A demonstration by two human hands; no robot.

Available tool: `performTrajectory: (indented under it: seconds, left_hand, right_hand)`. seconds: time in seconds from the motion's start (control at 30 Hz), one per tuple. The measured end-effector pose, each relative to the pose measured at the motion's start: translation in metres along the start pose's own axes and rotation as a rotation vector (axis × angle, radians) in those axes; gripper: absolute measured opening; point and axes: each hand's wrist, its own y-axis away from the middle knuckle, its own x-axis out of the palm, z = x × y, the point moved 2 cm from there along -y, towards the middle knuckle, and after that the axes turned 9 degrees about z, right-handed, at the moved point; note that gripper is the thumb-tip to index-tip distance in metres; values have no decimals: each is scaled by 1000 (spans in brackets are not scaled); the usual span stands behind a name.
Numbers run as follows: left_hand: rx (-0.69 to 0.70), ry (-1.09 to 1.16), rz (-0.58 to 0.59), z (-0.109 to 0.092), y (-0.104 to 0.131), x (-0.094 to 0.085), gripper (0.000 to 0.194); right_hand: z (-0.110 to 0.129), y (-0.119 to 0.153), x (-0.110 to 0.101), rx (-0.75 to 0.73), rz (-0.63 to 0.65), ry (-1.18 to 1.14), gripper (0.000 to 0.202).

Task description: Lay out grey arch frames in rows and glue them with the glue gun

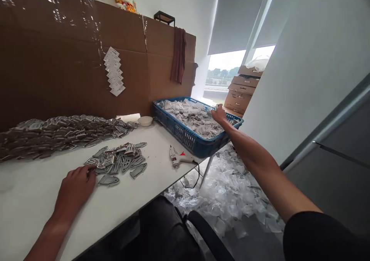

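My left hand point(77, 184) rests on the white table at the near left side of a loose pile of small grey slotted pieces point(124, 157). Its fingertips pinch at a grey slotted piece point(91, 161) on the pile's edge. Stretched far out, my right hand point(218, 113) is over the right side of a blue plastic basket point(199, 147). The fingers there are curled, and what they hold, if anything, is too small to make out. Many clear plastic bags point(190, 114) with pieces inside fill the basket.
A long heap of grey pieces point(58, 133) lies along the cardboard wall point(130, 72). A white bowl point(145, 121) stands behind, and a glue gun point(179, 157) with a cord lies near the table edge. Plastic bags point(228, 187) cover the floor; cardboard boxes point(241, 93) are stacked by the window.
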Motion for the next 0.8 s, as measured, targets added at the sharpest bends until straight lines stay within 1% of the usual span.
performTrajectory:
  seconds: [0.07, 0.1, 0.13, 0.2, 0.23, 0.3, 0.33, 0.4, 0.43, 0.47, 0.53, 0.63, 0.7, 0.73, 0.8]
  left_hand:
    - [19, 17, -26, -4, 6, -3, 58]
    - [28, 40, -38, -5, 8, -4, 56]
    - [32, 58, -43, -6, 9, -5, 55]
    - [32, 89, -54, -5, 10, -4, 51]
    - [25, 99, -60, -4, 9, -2, 50]
    - [7, 118, -82, -1, 8, 1, 46]
    - [-2, 124, -95, 1, 7, 3, 44]
    - [-9, 132, -120, 4, 6, 5, 43]
    - [-7, 135, -129, 5, 6, 5, 42]
    - [-3, 138, -136, 6, 7, 5, 43]
    - [8, 145, -146, 8, 7, 4, 44]
    - [13, 165, -170, 13, 6, 3, 49]
    - [1, 191, -180, 19, 2, 6, 51]
    - [-10, 223, -177, 23, -1, 8, 52]
    - [-23, 265, -156, 31, -8, 14, 53]
  right_hand:
    - [37, 2, 0, -63, 46, -39, 41]
    - [59, 5, 2, -130, 96, -82, 39]
    - [83, 9, 6, -229, 168, -129, 37]
    - [139, 26, 17, -504, 340, -188, 31]
    - [168, 37, 23, -636, 410, -194, 30]
    - [224, 65, 39, -822, 527, -181, 30]
    - [250, 80, 49, -876, 598, -171, 31]
    - [295, 110, 72, -900, 744, -149, 34]
    - [315, 124, 83, -900, 784, -137, 36]
    - [332, 136, 95, -918, 790, -131, 36]
    - [360, 158, 117, -962, 776, -100, 32]
    - [384, 176, 146, -983, 791, -53, 31]
    - [390, 177, 159, -997, 828, -31, 32]
    - [390, 173, 161, -994, 832, -37, 35]
    - [383, 159, 158, -968, 819, -66, 37]
